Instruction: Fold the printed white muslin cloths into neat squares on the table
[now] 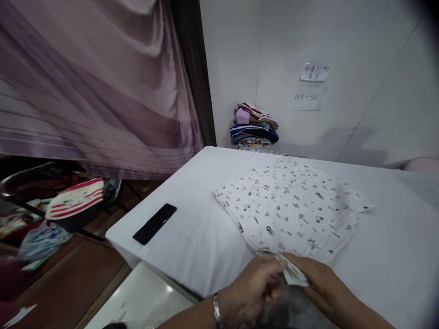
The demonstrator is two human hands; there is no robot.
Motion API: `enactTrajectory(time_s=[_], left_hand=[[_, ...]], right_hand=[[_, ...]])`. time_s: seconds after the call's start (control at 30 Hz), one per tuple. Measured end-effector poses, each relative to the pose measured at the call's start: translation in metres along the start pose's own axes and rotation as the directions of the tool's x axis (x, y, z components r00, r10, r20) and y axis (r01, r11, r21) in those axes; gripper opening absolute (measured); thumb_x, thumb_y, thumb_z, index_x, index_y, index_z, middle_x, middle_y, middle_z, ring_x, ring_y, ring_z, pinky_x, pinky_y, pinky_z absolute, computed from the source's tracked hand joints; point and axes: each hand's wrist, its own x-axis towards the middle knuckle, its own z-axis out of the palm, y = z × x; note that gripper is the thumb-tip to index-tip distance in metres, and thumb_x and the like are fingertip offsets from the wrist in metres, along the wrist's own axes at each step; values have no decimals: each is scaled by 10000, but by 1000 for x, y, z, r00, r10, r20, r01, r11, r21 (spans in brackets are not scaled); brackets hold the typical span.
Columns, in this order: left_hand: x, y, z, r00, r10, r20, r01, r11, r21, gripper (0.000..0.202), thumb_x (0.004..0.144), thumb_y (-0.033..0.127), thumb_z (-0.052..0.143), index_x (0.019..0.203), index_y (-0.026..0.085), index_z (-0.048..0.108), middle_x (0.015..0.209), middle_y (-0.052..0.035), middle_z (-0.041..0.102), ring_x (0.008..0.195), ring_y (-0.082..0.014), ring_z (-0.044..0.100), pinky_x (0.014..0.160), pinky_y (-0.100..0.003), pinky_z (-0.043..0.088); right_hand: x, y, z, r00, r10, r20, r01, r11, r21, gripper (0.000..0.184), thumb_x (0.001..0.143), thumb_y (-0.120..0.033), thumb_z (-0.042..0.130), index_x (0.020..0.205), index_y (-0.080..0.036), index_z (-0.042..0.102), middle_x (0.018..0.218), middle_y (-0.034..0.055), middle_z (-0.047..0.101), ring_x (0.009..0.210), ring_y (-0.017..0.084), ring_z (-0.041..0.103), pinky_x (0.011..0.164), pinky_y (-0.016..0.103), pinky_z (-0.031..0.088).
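Observation:
A white cloth with small printed figures lies folded in layers on the white-covered table. Its near edge comes up to my hands at the front of the table. My left hand, with a silver bracelet at the wrist, has its thumb and fingers closed on the cloth's folded edge. From the right, my right hand grips the same edge, its thumb on the fold. A short end of layered cloth sticks out between the two hands. The fingers of my right hand are partly hidden.
A black phone lies on the table's left part. Folded clothes are stacked beyond the far edge, by a wall with handwritten papers. Pink drapery hangs at left, above a chair with a striped cloth. A pale surface adjoins the near edge.

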Motion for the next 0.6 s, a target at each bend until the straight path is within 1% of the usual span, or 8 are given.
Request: enactTrajectory(time_s=[0.1,0.13,0.2,0.23,0.27,0.33,0.4,0.6], left_hand=[[9,10,-36,970,204,-136,-133,904,406,371,772,456,499,794,131,677,611,-17,579,489,-100,450,488,-236,337],[15,16,-54,924,323,-202,-159,809,566,343,784,420,496,851,141,684,708,-41,631,593,-131,522,571,-256,407],[30,31,-94,744,609,-273,-102,509,855,353,786,316,505,1090,181,624,1034,-73,650,901,-193,571,813,-324,445],[38,39,-114,674,700,-236,-23,340,940,419,778,246,502,1187,178,566,1184,-88,594,1072,-215,520,937,-360,395],[47,46,-134,641,747,-178,50,191,980,497,758,172,497,1254,163,508,1308,-101,511,1212,-228,427,1016,-380,332],[63,60,-165,643,759,-100,171,-15,985,580,735,103,482,1312,151,442,1419,-109,393,1316,-238,313,1065,-395,271],[77,70,-184,669,740,-67,235,-125,964,577,751,99,461,1325,144,422,1436,-112,372,1336,-245,287,1075,-414,252],[96,89,-201,732,679,62,166,-266,950,556,735,51,413,1272,180,482,1370,-74,475,1305,-224,348,1087,-461,201]], right_hand=[[1,0,-7,993,122,1,-121,985,127,403,868,-235,480,1254,-327,552,1095,17,676,959,199,657,816,292,543],[2,1,-11,987,162,-12,-158,974,165,379,868,-249,482,1224,-336,580,1086,8,680,952,200,660,813,286,545],[3,1,-18,971,234,-48,-217,949,229,347,860,-271,491,1175,-337,622,1065,0,687,931,203,668,812,278,546],[4,1,-21,963,262,-68,-237,938,251,336,850,-280,503,1153,-334,640,1053,0,691,921,207,671,809,276,547],[5,0,-23,956,281,-89,-249,931,266,327,839,-286,515,1130,-331,656,1040,0,695,912,210,673,804,273,548],[10,-2,-28,944,306,-123,-263,923,280,311,818,-290,534,1090,-325,682,1016,2,702,899,215,677,789,266,553],[15,-5,-34,937,319,-142,-269,920,286,299,801,-293,548,1057,-319,699,995,6,708,880,217,682,763,257,560],[23,-5,-52,892,392,-223,-312,893,324,322,718,-241,586,1001,-307,724,977,9,712,873,232,683,766,265,561]])
